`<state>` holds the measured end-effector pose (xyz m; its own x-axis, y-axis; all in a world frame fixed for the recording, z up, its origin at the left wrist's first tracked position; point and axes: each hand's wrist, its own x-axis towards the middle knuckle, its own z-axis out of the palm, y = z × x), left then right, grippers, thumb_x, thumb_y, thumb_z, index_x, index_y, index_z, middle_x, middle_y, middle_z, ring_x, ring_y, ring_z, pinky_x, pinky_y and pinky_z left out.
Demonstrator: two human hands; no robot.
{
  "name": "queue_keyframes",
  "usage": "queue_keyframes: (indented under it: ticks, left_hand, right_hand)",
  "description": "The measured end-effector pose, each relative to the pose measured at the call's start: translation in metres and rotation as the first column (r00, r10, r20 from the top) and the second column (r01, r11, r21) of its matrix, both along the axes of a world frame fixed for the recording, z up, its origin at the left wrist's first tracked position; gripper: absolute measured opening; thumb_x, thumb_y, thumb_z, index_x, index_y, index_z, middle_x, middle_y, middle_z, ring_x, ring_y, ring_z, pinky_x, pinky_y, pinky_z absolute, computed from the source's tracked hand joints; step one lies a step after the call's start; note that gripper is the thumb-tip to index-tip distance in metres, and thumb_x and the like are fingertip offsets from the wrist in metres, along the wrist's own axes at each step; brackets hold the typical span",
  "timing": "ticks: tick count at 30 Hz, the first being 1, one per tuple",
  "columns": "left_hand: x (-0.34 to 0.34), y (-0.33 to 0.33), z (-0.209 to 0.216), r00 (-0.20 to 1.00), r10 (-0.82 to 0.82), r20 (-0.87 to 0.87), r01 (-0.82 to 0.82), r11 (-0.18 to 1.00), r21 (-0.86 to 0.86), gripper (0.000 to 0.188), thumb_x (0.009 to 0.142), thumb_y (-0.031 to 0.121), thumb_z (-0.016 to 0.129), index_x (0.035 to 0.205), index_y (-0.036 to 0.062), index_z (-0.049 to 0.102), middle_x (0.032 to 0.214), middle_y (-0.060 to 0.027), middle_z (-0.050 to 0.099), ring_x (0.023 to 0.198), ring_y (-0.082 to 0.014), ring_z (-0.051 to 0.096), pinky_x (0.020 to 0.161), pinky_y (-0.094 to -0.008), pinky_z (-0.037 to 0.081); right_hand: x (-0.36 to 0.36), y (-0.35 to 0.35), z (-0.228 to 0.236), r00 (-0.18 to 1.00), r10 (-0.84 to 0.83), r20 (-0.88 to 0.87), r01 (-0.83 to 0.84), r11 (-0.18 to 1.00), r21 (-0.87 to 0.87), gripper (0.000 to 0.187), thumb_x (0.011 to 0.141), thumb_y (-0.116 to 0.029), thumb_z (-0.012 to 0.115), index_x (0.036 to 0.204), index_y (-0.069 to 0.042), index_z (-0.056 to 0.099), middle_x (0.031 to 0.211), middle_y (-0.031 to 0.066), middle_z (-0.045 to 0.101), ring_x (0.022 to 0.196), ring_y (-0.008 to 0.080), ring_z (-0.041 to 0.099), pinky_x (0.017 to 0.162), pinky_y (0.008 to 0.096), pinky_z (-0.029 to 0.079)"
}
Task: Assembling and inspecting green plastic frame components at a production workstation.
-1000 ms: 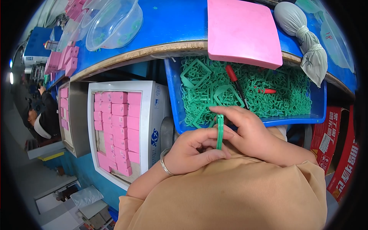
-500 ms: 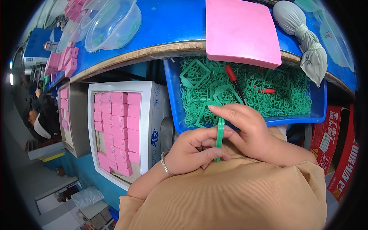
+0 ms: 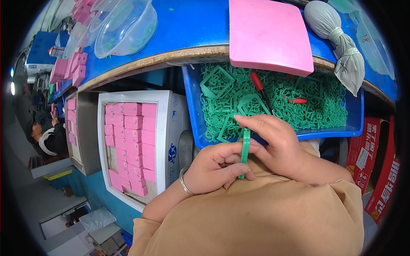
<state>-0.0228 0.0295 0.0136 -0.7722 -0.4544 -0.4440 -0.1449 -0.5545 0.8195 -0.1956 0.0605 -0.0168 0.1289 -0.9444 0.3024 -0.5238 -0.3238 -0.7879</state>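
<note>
A flat green piece [image 3: 245, 149], seen edge-on with lines along its side, stands upright between my hands. The fingers and thumb of my left hand [image 3: 218, 166] are closed around its lower part. My right hand [image 3: 275, 138] rests against its far side, index finger stretched past the top edge and the other fingers partly hidden. Just beyond lies a blue bin [image 3: 273, 137] heaped with green curly scraps [image 3: 307, 111] and several green square frames [image 3: 218, 82]. A red-and-black pen [image 3: 261, 89] and a second red-tipped tool [image 3: 294, 100] lie on the scraps.
A pink block [image 3: 271, 36] overhangs the blue table's edge [image 3: 188, 25], beside a tied grey cloth bag [image 3: 326, 21]. Clear plastic bowls [image 3: 126, 32] stand at far left. A white box [image 3: 173, 141] of small pink blocks [image 3: 133, 134] is left; red cartons [image 3: 367, 153] are right. Another person sits far left.
The green piece has turned slightly in my hands, showing a little more of its side. My right index finger has shifted slightly. At far left, the other person's raised hand has come into view.
</note>
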Motion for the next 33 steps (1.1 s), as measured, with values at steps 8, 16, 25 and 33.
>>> queue_keyframes:
  ticks: [8,16,25,33]
  left_hand:
    - [0.004,0.002,-0.008,0.997,-0.048,-0.056,0.042,0.993,-0.106,0.051,0.072,-0.005,0.056,0.120,-0.0006,0.039,0.082,-0.0127,0.060,0.053,-0.0012,0.045,0.049,-0.0126,0.032]
    - [0.001,0.002,-0.008,0.997,-0.081,-0.009,0.080,0.991,-0.112,0.054,0.071,0.001,0.061,0.121,0.0082,0.040,0.081,0.0004,0.058,0.048,-0.0009,0.035,0.049,-0.0149,0.032]
    - [0.003,-0.001,-0.012,0.992,-0.106,0.068,0.126,0.865,-0.486,0.024,0.070,0.006,0.063,0.094,0.0064,0.061,0.074,-0.0020,0.059,0.057,-0.0071,0.044,0.054,-0.0207,0.039]
    - [0.003,-0.002,-0.011,0.991,-0.122,0.053,0.132,0.851,-0.508,0.020,0.070,0.006,0.062,0.090,0.0054,0.062,0.079,-0.0058,0.061,0.069,-0.0144,0.055,0.061,-0.0249,0.044]
  right_hand:
    - [0.000,0.000,-0.004,0.999,0.002,0.035,-0.003,0.999,0.046,0.039,0.062,-0.004,0.061,0.100,-0.008,0.054,0.079,0.0099,0.057,0.071,0.0264,0.055,0.059,0.0337,0.045]
    - [-0.002,0.000,-0.010,0.979,-0.018,0.204,-0.042,0.958,0.285,0.035,0.065,-0.001,0.058,0.099,-0.007,0.056,0.078,0.0126,0.057,0.068,0.0250,0.056,0.058,0.0316,0.045]
    - [0.001,-0.001,-0.007,0.968,-0.083,0.235,0.001,0.945,0.327,0.026,0.070,-0.002,0.055,0.096,-0.006,0.057,0.077,0.0133,0.057,0.065,0.0230,0.056,0.057,0.0292,0.046]
    - [0.001,0.000,-0.006,0.969,-0.088,0.230,0.007,0.944,0.330,0.026,0.070,-0.001,0.055,0.096,-0.006,0.057,0.076,0.0127,0.056,0.062,0.0211,0.056,0.056,0.0286,0.046]
